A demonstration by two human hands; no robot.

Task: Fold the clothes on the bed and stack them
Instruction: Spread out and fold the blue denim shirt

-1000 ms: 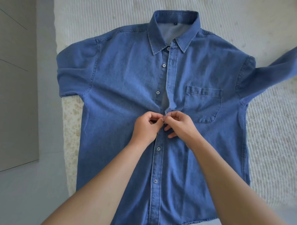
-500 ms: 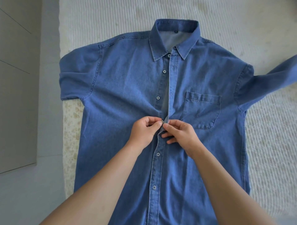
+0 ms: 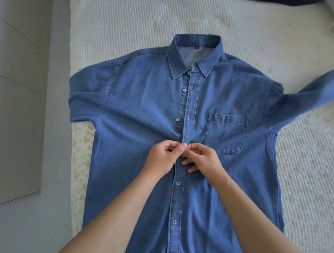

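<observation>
A blue denim shirt [image 3: 141,112] lies face up on the bed, collar at the far end, chest pocket on the right side. Its left sleeve is folded under at the bed's left edge; the right sleeve stretches out to the right. My left hand [image 3: 162,159] and my right hand [image 3: 204,159] meet at the shirt's front placket at mid-chest, both pinching the fabric edges where a button sits. Below my hands the placket is closed. Above them two buttons lie open beside their holes.
The bed has a cream ribbed cover [image 3: 298,171]. Its left edge [image 3: 72,54] runs beside grey floor and a wall panel. A dark garment [image 3: 289,1] peeks in at the top right corner.
The view has drifted so the shirt sits lower in frame. My hands stay at the same button, fingers shifting slightly, and the gap in the placket above them has narrowed.
</observation>
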